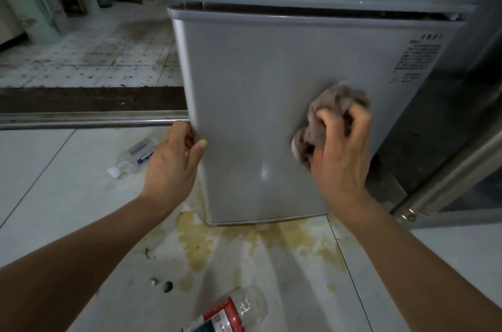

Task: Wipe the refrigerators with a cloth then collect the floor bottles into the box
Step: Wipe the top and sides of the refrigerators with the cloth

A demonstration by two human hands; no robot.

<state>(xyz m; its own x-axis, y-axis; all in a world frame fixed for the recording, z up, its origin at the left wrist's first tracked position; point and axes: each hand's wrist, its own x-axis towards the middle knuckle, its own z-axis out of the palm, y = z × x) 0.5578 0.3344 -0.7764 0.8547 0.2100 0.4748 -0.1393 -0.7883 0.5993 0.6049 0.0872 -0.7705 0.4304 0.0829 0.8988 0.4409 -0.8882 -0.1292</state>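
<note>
The cloth (330,121) is bunched in the right hand (341,152), fingers curled round it, pressed on the lower door of the upright grey refrigerator (252,92). Left hand (173,159) grips that door's left edge. The printed panel at upper right is too blurred to read. On the floor (54,182), one bottle (135,156) lies slantwise by the left hand; a red-labelled bottle (231,312) lies near the bottom edge, beside a yellow stain (201,236).
</note>
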